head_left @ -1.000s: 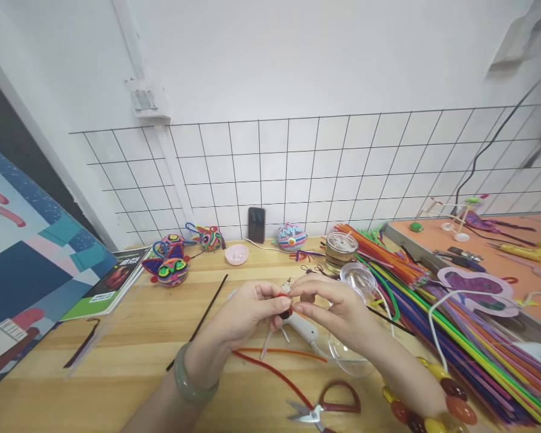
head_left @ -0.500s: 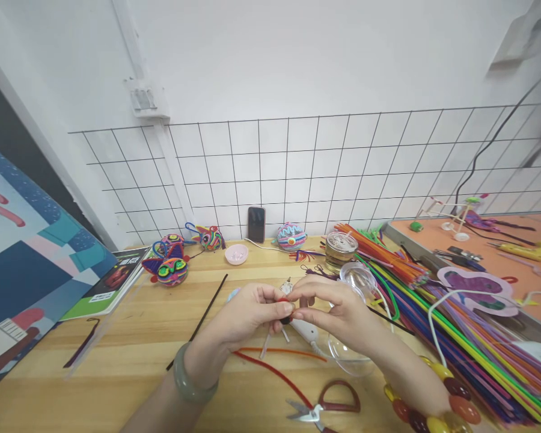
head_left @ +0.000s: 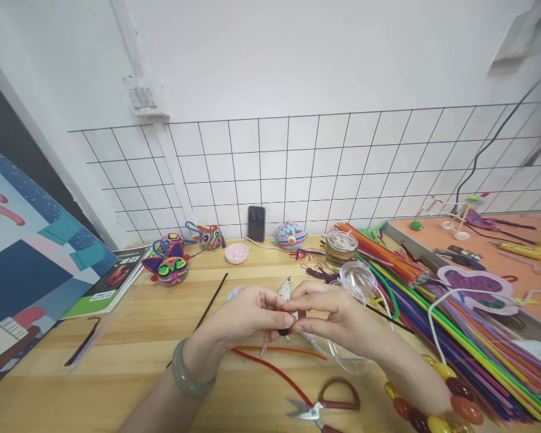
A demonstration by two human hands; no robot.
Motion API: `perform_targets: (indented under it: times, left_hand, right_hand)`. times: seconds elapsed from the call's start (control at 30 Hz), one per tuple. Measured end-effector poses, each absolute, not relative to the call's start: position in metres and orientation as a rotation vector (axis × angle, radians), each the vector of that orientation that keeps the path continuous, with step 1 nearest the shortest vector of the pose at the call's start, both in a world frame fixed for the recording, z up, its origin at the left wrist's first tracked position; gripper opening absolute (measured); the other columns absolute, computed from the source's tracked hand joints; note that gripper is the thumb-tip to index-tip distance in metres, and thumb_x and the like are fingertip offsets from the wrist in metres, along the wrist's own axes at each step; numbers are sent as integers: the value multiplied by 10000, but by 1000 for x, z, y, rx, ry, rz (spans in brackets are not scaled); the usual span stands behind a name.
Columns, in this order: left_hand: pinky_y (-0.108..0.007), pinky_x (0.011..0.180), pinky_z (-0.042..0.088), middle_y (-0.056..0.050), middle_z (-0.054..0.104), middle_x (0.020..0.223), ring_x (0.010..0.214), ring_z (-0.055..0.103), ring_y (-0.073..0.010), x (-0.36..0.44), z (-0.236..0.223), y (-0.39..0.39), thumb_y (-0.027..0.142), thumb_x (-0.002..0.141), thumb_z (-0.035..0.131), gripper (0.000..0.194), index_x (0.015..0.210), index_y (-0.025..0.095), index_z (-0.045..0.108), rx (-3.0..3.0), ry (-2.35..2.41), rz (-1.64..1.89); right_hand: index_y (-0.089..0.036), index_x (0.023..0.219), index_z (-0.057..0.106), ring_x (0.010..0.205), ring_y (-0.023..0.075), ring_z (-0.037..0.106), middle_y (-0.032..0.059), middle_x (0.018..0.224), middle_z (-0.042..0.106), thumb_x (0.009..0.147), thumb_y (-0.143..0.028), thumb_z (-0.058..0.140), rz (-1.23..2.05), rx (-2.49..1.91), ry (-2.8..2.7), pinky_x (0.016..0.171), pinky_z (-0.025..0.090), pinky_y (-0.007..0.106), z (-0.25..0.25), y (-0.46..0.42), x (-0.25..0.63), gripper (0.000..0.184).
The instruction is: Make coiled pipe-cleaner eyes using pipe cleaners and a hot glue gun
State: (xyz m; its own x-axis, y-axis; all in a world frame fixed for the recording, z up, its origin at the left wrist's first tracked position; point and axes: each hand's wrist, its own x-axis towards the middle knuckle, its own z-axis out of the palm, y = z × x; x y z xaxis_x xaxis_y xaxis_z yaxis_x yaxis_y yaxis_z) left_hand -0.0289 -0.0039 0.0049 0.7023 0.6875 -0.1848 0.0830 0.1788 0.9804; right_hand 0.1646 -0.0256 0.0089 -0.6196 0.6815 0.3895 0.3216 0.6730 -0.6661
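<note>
My left hand (head_left: pixel 252 316) and my right hand (head_left: pixel 336 310) meet over the middle of the table. Between their fingertips is a small red-and-black piece (head_left: pixel 285 331), mostly covered by the thumbs, so its exact kind is hidden. Both hands are closed on it in a pinch. Behind the fingers lies a white glue gun (head_left: pixel 285 290), partly hidden. Below the hands are an orange pipe cleaner (head_left: pixel 293 351) and a red pipe cleaner (head_left: pixel 277 373). Scissors (head_left: pixel 314 412) with dark red handles lie open near the front. A black pipe cleaner (head_left: pixel 213 299) rests left of the hands.
Colourful pipe cleaners (head_left: pixel 455 337) heap up on the right, beside clear plastic shells (head_left: pixel 358 278) and a lidded jar (head_left: pixel 341 251). Along the back stand a pink bowl (head_left: pixel 237 254), a phone (head_left: pixel 256 224), a striped ball (head_left: pixel 291 236) and a cat-faced ball (head_left: pixel 171 270).
Both hands have dipped slightly with the red-and-black piece, and its angle has turned a little. More of the glue gun's front end shows behind the fingers.
</note>
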Motion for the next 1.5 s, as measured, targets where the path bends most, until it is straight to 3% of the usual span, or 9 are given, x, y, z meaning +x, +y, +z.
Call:
perform_targets:
  times: [0.7, 1.0, 1.3, 1.5]
  left_hand:
    - [-175, 467, 382, 10, 586, 573, 451, 474, -46, -30, 4, -5, 286, 631, 706, 199, 719, 113, 662, 1326, 703, 478]
    - [-223, 537, 470, -29, 623, 585, 500, 569, -96, -29, 16, -12, 239, 627, 717, 262, 822, 94, 616, 1265, 688, 592]
    - [-242, 532, 480, 12, 594, 625, 510, 586, -107, -27, 15, -11, 159, 634, 691, 423, 1009, 130, 497, 1291, 724, 678]
    - [-252, 527, 479, 29, 576, 606, 491, 572, -105, -26, 18, -14, 171, 614, 694, 463, 1028, 138, 490, 1328, 782, 650]
  right_hand:
    - [-208, 918, 628, 751, 127, 549, 15, 811, 576, 802, -234, 596, 790, -838, -2263, 700, 447, 246, 13, -31, 163, 123]
    - [-209, 963, 631, 776, 147, 543, 33, 833, 588, 798, -225, 604, 675, -837, -2196, 723, 433, 283, 11, -27, 168, 169]
    - [-259, 1074, 609, 813, 151, 543, 15, 862, 610, 755, -242, 653, 734, -762, -2253, 753, 430, 278, 16, -27, 169, 322]
    - [-248, 1097, 605, 876, 153, 550, 39, 947, 596, 788, -247, 615, 756, -745, -2277, 801, 441, 293, 14, -26, 168, 310]
